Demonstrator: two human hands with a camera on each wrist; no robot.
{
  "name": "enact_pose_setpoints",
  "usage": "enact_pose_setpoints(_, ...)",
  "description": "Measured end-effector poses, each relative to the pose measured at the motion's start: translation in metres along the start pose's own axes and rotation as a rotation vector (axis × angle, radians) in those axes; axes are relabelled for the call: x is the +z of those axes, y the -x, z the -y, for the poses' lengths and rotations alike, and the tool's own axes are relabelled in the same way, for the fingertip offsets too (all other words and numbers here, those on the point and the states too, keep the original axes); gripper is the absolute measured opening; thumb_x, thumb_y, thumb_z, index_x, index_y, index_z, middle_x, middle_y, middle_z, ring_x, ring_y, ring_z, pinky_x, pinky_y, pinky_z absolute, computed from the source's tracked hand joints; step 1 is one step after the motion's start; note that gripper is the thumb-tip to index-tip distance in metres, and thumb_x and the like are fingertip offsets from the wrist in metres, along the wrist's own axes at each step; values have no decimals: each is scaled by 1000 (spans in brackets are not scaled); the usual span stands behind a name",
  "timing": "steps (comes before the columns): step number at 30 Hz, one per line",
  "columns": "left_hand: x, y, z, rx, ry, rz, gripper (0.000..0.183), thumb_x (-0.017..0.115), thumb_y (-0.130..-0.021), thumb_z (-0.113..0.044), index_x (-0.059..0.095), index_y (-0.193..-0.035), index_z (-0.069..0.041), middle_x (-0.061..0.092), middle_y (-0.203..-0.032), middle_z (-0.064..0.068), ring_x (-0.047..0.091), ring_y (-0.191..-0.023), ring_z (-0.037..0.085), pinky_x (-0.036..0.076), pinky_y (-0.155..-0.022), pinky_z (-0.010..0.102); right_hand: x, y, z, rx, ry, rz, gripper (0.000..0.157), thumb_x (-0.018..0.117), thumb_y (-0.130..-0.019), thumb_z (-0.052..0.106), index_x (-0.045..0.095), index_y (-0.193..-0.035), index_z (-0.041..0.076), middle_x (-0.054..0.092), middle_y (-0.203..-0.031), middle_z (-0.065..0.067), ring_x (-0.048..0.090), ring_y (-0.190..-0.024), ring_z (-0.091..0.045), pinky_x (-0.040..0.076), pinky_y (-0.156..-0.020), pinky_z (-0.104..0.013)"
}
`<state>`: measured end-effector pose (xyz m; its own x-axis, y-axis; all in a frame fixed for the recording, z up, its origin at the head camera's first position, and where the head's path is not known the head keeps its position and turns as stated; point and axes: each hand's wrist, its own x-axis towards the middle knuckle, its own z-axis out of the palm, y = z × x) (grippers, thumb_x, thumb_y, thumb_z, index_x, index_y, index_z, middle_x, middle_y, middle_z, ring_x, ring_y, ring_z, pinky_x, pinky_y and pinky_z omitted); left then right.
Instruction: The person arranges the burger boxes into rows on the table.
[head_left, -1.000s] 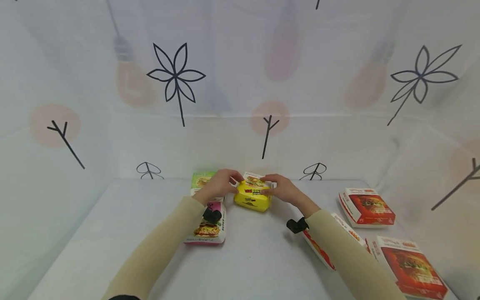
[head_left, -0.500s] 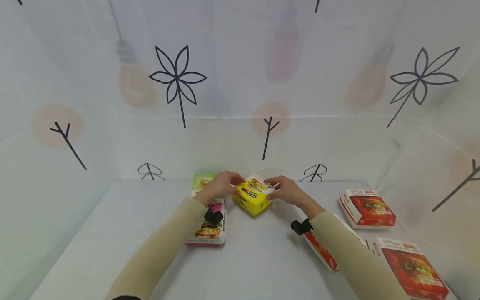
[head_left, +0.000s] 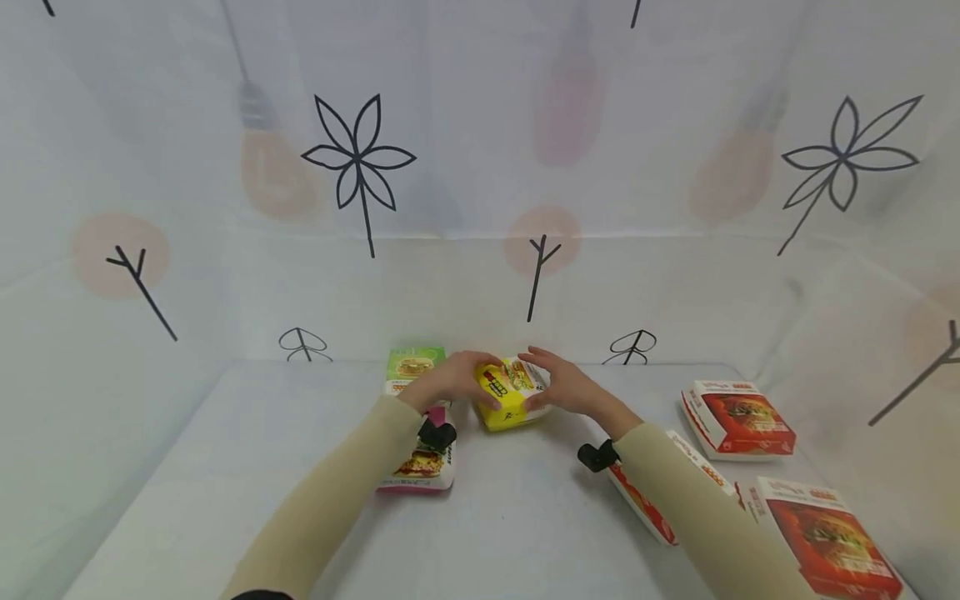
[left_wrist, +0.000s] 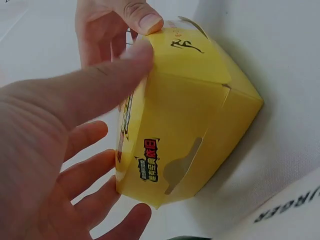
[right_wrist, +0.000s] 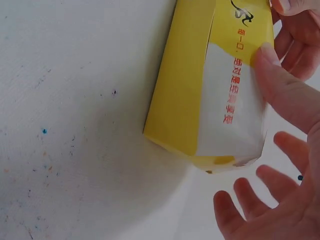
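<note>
A yellow and white burger box [head_left: 513, 410] sits near the back of the white table, between both hands. My left hand [head_left: 453, 379] holds its left side; in the left wrist view the thumb lies along the top edge of the yellow box [left_wrist: 170, 115], fingertips at the far edge. My right hand [head_left: 567, 385] is at the other side. Seen from the right wrist, its thumb touches the printed panel of the box [right_wrist: 227, 105], while the other fingers spread apart, off the cardboard.
Left of the hands stand a green burger box [head_left: 415, 365] and a pink one [head_left: 423, 471], partly hidden by the left arm. Red burger boxes lie at right: one farther back [head_left: 742, 417], one nearer [head_left: 825, 533], and one under the right sleeve [head_left: 645, 504]. A patterned cloth [head_left: 450, 283] hangs behind.
The yellow box has turned between the hands, its white printed top now angled to the right. The right hand's fingers have lifted and spread; the left hand has shifted slightly right.
</note>
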<state>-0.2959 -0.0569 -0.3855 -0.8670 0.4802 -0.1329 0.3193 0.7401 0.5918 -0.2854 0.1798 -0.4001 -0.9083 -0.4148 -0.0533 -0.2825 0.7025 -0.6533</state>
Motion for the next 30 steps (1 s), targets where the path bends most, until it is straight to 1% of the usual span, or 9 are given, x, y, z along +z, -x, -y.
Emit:
enact_pose_setpoints(4, 3, 0, -3, 2, -26, 7, 73, 88, -75, -30, 57, -140, -21, 50, -148, 5, 45, -134, 28, 34, -112, 48, 2, 0, 1, -18, -16, 20, 87, 85, -79, 29, 41, -152, 10, 25, -162, -14, 20, -147, -42, 18, -112, -67)
enact_pose_setpoints(10, 4, 0, -6, -4, -49, -2, 71, 87, -77, -28, 57, -141, -24, 48, -150, 4, 42, -137, 29, 32, -113, 50, 2, -2, -4, -47, 56, 5, 84, 85, -78, 35, 47, -149, 11, 31, -158, -17, 29, -142, -43, 25, -111, -66)
enact_pose_setpoints(13, 5, 1, -8, -5, -49, -10, 70, 87, -78, -26, 57, -141, -23, 49, -149, 4, 43, -137, 28, 32, -113, 50, 1, -1, -3, -51, 62, 0, 82, 86, -77, 36, 50, -147, 11, 33, -155, -18, 31, -141, -43, 27, -110, -66)
enact_pose_setpoints(20, 5, 5, -12, -20, -42, -43, 67, 86, -79, -18, 58, -139, -23, 51, -147, 5, 44, -136, 29, 33, -113, 51, -7, 3, -7, -27, 64, -27, 70, 84, -79, 35, 58, -140, 14, 45, -147, -17, 41, -134, -40, 35, -106, -62)
enact_pose_setpoints(23, 5, 6, -11, -31, -37, -75, 62, 85, -79, -16, 61, -136, -22, 55, -141, 6, 49, -130, 28, 39, -108, 48, -11, 5, -11, -15, 80, -36, 65, 83, -80, 35, 61, -137, 14, 49, -141, -17, 45, -129, -39, 38, -104, -61)
enact_pose_setpoints(26, 6, 6, -11, -36, -29, -103, 53, 84, -81, -14, 65, -130, -20, 61, -131, 4, 56, -119, 25, 46, -101, 43, -15, 7, -12, -7, 94, -27, 62, 82, -82, 36, 62, -136, 14, 51, -135, -16, 48, -123, -37, 41, -100, -59)
enact_pose_setpoints(28, 5, 6, -11, -37, -38, -124, 46, 83, -81, -14, 67, -124, -18, 64, -124, 2, 58, -114, 22, 48, -98, 40, -17, 9, -11, -10, 103, -18, 59, 82, -83, 35, 63, -135, 14, 53, -129, -15, 51, -116, -35, 45, -96, -54)
enact_pose_setpoints(30, 5, 6, -12, -36, -64, -146, 42, 83, -82, -14, 69, -121, -17, 66, -120, 0, 59, -111, 21, 48, -97, 39, -19, 12, -10, -33, 127, -8, 56, 81, -84, 32, 64, -134, 13, 55, -123, -14, 53, -108, -32, 48, -90, -49)
